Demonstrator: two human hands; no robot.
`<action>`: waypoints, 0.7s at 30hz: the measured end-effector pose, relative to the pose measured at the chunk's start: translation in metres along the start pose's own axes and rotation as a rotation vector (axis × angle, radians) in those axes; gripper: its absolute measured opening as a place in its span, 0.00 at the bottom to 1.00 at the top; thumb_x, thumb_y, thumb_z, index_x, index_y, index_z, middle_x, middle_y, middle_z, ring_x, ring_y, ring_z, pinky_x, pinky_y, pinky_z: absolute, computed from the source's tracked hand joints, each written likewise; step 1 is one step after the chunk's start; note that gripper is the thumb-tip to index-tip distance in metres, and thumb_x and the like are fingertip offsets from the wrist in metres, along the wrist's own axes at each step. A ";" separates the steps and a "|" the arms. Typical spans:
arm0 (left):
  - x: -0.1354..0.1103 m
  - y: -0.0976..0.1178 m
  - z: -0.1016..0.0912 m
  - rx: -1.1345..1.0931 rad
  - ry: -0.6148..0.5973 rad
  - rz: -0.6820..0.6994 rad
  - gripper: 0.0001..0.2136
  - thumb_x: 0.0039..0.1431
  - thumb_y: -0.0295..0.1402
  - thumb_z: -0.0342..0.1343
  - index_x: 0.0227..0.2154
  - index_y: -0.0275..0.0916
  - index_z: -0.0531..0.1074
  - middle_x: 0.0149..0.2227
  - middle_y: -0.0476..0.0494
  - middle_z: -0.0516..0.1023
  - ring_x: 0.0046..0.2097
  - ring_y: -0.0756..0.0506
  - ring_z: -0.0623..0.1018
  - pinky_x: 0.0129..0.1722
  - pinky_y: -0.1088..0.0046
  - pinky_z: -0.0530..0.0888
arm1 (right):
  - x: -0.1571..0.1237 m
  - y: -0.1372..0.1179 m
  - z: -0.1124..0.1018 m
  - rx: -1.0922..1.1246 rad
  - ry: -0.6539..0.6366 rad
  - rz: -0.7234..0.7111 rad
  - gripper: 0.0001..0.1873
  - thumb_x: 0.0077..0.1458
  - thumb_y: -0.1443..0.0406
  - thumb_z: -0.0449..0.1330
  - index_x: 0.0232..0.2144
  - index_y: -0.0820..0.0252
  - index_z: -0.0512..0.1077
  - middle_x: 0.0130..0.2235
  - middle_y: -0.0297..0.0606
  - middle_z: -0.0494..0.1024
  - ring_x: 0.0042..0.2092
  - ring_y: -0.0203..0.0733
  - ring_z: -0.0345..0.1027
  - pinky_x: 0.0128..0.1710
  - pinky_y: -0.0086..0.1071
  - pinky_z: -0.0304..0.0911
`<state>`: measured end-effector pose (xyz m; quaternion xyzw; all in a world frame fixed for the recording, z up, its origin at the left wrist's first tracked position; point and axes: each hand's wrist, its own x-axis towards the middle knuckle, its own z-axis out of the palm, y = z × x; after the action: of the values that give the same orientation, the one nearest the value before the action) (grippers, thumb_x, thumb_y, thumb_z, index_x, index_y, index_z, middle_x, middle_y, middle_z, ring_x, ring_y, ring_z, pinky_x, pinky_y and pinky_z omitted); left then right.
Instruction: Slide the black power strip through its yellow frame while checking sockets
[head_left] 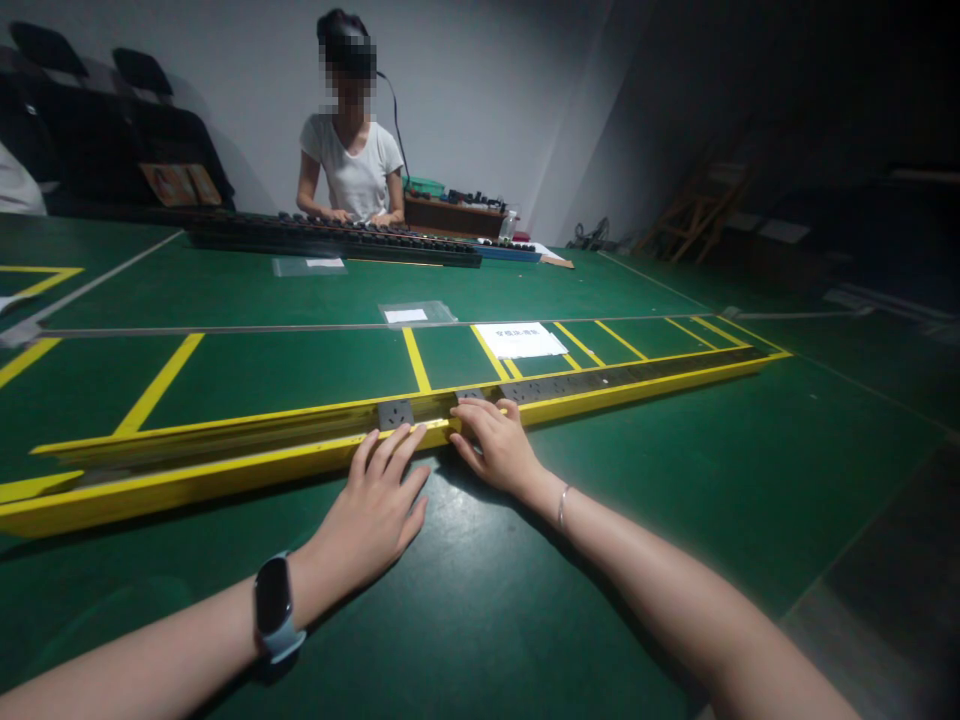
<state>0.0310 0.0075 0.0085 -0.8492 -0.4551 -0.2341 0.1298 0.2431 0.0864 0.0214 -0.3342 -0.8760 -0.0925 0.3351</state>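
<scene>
A long yellow channel [637,388] lies slantwise across the green table in front of me. My left hand [371,515] rests with fingers apart against its near wall, fingertips at the rim just below a black socket module [395,414] that sits in the channel. My right hand [495,445] has its fingers curled over the near rim at another black socket module [470,396], which they partly cover. Its thumb is in front of the near wall. To the right, a row of black socket modules [555,385] fills the channel; its left stretch shows a bare inside.
Yellow tape lines [418,360] mark the green table [525,580] behind the channel. A white paper sign [521,340] and a clear plastic bag [416,314] lie beyond it. Across the table a person [352,165] sits behind long dark strips [337,240] of parts.
</scene>
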 end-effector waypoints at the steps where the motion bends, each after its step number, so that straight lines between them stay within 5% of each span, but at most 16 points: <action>1: 0.000 0.000 0.000 0.000 0.000 0.001 0.13 0.61 0.37 0.54 0.45 0.38 0.74 0.65 0.33 0.57 0.67 0.35 0.54 0.66 0.49 0.49 | 0.000 0.001 0.000 -0.011 0.013 0.014 0.13 0.65 0.61 0.53 0.49 0.60 0.66 0.48 0.43 0.78 0.54 0.44 0.69 0.51 0.41 0.52; 21: 0.000 -0.001 0.003 -0.012 0.035 0.017 0.12 0.60 0.37 0.54 0.43 0.38 0.74 0.65 0.34 0.57 0.67 0.35 0.55 0.66 0.48 0.50 | -0.001 0.010 0.003 -0.113 0.102 0.133 0.10 0.64 0.62 0.53 0.45 0.61 0.66 0.43 0.44 0.78 0.48 0.46 0.69 0.47 0.40 0.53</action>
<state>0.0309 0.0096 0.0064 -0.8497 -0.4440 -0.2506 0.1347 0.2487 0.0943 0.0182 -0.4047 -0.8271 -0.1362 0.3654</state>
